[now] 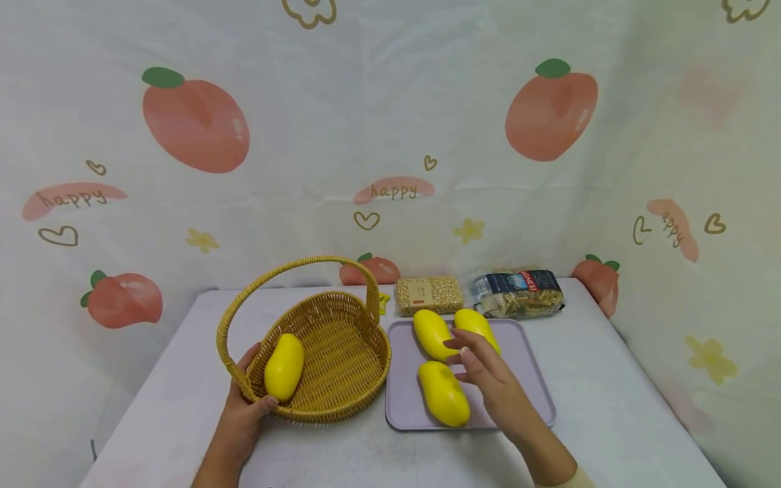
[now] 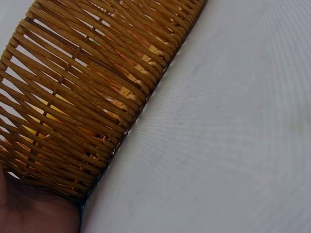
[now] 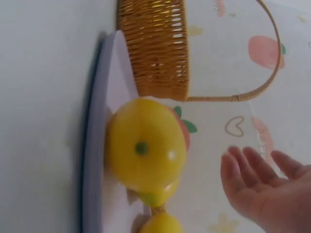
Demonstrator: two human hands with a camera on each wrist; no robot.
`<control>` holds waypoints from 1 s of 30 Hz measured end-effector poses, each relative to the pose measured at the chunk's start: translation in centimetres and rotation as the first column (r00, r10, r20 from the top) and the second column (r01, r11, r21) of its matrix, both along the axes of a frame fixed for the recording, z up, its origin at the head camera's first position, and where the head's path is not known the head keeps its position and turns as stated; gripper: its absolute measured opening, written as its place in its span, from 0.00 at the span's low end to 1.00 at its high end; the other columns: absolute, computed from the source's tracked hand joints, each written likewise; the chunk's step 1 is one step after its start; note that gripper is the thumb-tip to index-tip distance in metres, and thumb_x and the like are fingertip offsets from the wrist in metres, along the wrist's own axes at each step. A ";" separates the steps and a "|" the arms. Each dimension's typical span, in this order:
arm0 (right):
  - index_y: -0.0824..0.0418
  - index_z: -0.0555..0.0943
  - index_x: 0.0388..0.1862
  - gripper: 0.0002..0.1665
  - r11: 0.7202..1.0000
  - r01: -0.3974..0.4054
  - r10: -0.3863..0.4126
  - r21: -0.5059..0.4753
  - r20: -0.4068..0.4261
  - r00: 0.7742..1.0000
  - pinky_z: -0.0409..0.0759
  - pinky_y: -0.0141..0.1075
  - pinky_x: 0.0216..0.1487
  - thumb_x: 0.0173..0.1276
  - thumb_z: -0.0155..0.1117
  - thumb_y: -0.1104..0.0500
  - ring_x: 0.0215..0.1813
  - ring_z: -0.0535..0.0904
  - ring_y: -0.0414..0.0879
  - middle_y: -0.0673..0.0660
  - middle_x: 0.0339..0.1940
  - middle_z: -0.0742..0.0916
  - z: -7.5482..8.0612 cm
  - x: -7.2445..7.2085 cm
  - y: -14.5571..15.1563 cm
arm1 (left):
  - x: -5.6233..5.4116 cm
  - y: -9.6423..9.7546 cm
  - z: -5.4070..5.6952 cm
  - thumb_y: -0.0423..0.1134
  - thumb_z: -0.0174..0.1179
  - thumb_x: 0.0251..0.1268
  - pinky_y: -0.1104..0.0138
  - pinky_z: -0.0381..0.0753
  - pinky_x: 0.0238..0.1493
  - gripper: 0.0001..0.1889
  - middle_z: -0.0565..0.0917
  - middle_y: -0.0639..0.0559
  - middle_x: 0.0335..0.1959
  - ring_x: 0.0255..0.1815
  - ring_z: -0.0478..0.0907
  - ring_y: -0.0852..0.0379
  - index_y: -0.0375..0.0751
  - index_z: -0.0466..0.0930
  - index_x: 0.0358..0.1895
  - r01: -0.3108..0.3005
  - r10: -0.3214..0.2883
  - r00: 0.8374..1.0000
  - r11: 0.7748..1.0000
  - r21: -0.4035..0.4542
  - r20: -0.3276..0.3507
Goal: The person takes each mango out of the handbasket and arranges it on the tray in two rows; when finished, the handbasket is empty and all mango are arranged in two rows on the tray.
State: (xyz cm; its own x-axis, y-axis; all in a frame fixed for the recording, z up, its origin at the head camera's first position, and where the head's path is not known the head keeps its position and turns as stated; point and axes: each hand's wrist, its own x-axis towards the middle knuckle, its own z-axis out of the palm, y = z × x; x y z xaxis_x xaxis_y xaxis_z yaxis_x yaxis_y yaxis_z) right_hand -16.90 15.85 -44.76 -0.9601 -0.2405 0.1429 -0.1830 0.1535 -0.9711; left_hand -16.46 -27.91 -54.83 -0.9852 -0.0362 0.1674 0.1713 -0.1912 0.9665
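My left hand [image 1: 241, 413] holds the wicker basket [image 1: 360, 401] at its left side, thumb at the rim and fingers behind the wall. Inside the basket lies one yellow mango [image 1: 285, 367], against the left wall. In the left wrist view part of the hand [image 2: 36, 208] shows beside the woven wall [image 2: 92, 73]. Over the lilac tray [image 1: 399, 417] my right hand [image 1: 497, 386] hovers, fingers slightly bent and holding nothing. Three mangoes lie on the tray: a front one [image 1: 444, 394], a back left one [image 1: 432, 333] and a back right one [image 1: 474, 325], partly hidden by the hand.
Behind the tray are a pack of pale grains [image 1: 430, 295] and a clear bag of pasta [image 1: 518, 293]. A small yellow packet [image 1: 383, 302] shows behind the basket. The basket's tall handle [image 1: 268, 274] arches over it. A printed cloth [image 1: 390, 102] hangs behind the table.
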 end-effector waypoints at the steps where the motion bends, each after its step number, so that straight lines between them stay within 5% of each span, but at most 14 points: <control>1: 0.60 0.69 0.83 0.28 0.998 -0.037 0.038 -0.041 0.024 0.999 0.82 0.49 0.64 0.92 0.44 0.51 0.68 0.76 0.69 0.69 0.72 0.78 0.1 -0.1 0.0 | 0.0 0.0 0.0 0.31 0.72 0.74 0.73 0.70 0.70 0.50 0.59 0.48 0.83 0.75 0.66 0.59 0.51 0.50 0.90 0.002 -0.002 1.000 1.000 0.002 -0.002; 8: 0.64 0.62 0.86 0.35 0.953 -0.202 0.229 -0.228 0.103 0.968 0.77 0.54 0.68 0.92 0.36 0.45 0.72 0.73 0.68 0.72 0.76 0.72 0.7 -0.7 -1.2 | 0.0 0.1 0.1 0.32 0.72 0.74 0.74 0.69 0.70 0.49 0.60 0.51 0.83 0.76 0.65 0.60 0.54 0.52 0.90 -0.010 0.010 1.000 1.000 -0.004 0.026; 15: 0.64 0.61 0.87 0.37 0.913 -0.294 0.342 -0.282 0.141 0.929 0.76 0.53 0.68 0.91 0.38 0.43 0.74 0.70 0.69 0.70 0.78 0.70 0.3 -1.1 -4.6 | -0.1 0.0 0.1 0.33 0.74 0.73 0.74 0.69 0.70 0.51 0.60 0.52 0.83 0.76 0.66 0.60 0.53 0.51 0.90 -0.020 0.021 0.999 1.000 -0.018 0.040; 22: 0.66 0.60 0.86 0.38 0.873 -0.349 0.417 -0.341 0.149 0.897 0.76 0.54 0.69 0.91 0.39 0.42 0.76 0.68 0.69 0.70 0.78 0.68 -0.5 -1.4 -8.3 | 0.0 0.0 0.1 0.33 0.75 0.72 0.73 0.70 0.70 0.52 0.61 0.52 0.82 0.75 0.66 0.59 0.53 0.51 0.90 -0.016 0.017 0.999 1.000 -0.014 0.043; 30: 0.66 0.60 0.86 0.39 0.837 -0.333 0.435 -0.435 0.159 0.886 0.77 0.56 0.70 0.91 0.41 0.42 0.76 0.69 0.68 0.66 0.77 0.72 -0.9 -2.2 -11.9 | 0.0 0.2 0.4 0.31 0.74 0.72 0.74 0.69 0.69 0.51 0.60 0.50 0.83 0.76 0.65 0.57 0.53 0.52 0.90 -0.007 0.008 1.000 1.000 -0.002 0.018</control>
State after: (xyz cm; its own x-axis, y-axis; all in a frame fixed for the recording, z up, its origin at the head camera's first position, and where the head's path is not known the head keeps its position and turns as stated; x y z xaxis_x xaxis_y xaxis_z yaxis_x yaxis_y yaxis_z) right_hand -19.08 3.99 -45.62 -0.8169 -0.5715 0.0782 0.1002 -0.2741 -0.9565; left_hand -16.46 -27.73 -54.42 -0.9877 -0.0432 0.1500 0.1555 -0.1877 0.9698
